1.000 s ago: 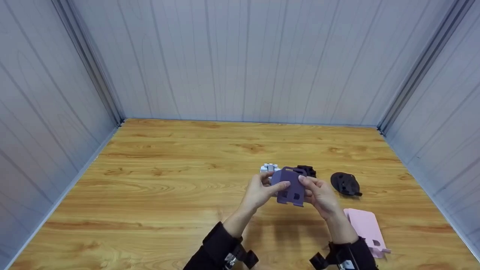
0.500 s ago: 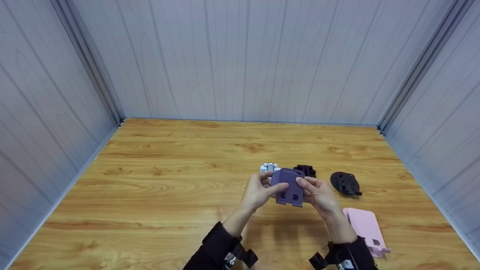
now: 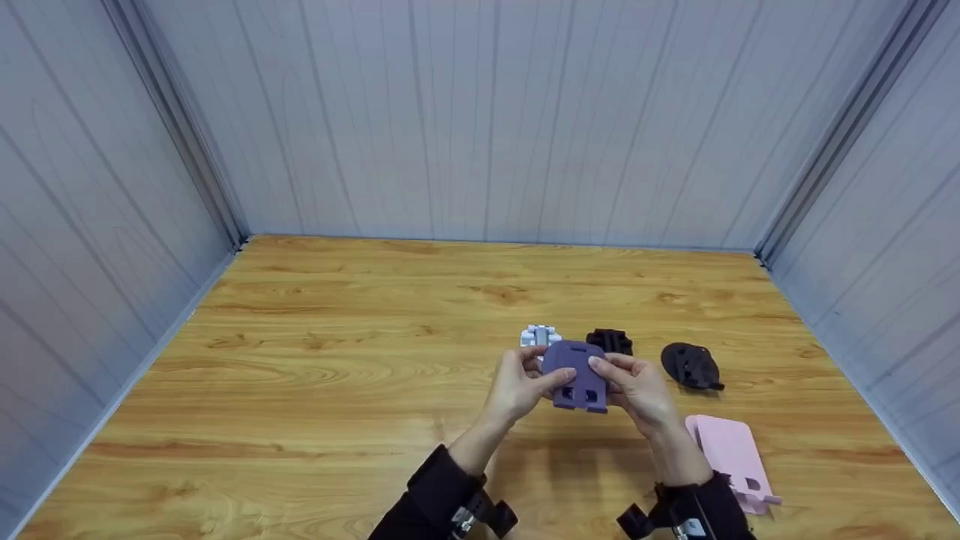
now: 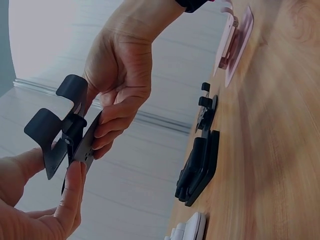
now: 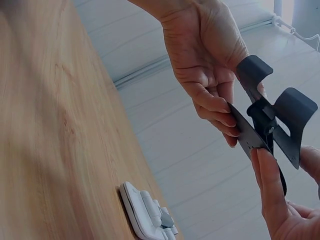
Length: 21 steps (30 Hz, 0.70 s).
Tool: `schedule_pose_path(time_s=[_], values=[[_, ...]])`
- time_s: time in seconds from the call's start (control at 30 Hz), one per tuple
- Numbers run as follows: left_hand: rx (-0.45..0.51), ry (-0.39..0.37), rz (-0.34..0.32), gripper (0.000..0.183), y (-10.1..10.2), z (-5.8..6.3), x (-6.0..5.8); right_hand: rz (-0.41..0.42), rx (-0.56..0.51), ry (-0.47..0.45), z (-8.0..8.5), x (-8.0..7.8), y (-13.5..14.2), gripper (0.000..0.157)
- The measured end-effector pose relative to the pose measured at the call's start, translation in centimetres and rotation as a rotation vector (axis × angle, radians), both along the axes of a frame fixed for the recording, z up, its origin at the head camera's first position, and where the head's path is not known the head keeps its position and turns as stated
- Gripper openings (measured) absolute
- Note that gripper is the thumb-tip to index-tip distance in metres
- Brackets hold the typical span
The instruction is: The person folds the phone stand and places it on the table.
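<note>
A dark purple folding phone stand (image 3: 577,361) is held up above the table between both hands. In the head view its plate, with two cut-outs low down, faces up. My left hand (image 3: 517,386) pinches its left side, thumb on the plate and fingers behind. From the right, my right hand (image 3: 643,390) pinches it the same way, thumb near the plate's upper right. Seen from the left wrist, the stand (image 4: 52,131) shows two curved hooks, a hinge and a thin base plate (image 4: 89,142), which the fingertips of both hands touch.
Behind the hands lie a white folded stand (image 3: 538,337) and a black folded one (image 3: 610,341). A black stand with a round base (image 3: 690,366) lies farther right. Beside the right forearm is a pink phone stand (image 3: 726,450). Pale panel walls (image 3: 480,135) enclose the wooden table (image 3: 315,375).
The purple plate has tipped down at its top edge, and the gap at its top has narrowed. My right thumb has moved slightly left and down. My left hand has stayed almost still.
</note>
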State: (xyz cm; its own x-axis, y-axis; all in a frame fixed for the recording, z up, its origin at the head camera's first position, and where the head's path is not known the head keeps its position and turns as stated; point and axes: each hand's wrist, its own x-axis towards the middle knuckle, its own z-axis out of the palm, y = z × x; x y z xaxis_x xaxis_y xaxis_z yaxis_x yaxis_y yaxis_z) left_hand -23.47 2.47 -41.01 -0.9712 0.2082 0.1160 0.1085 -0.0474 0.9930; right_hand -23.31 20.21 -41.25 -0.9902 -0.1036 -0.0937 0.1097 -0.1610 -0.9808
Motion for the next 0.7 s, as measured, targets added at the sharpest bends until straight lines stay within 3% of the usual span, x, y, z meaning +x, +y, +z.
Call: schedule_pose_path(time_s=[0.3,0.7], values=[[-0.038,-0.014,0.005,0.047,-0.11,-0.12,0.00,0.003,-0.002,0.004,-0.15,-0.09,-0.12,0.007],[0.021,-0.022,0.056,0.048,-0.07,-0.38,0.31,-0.066,0.069,-0.006,-0.14,-0.17,-0.66,0.028]])
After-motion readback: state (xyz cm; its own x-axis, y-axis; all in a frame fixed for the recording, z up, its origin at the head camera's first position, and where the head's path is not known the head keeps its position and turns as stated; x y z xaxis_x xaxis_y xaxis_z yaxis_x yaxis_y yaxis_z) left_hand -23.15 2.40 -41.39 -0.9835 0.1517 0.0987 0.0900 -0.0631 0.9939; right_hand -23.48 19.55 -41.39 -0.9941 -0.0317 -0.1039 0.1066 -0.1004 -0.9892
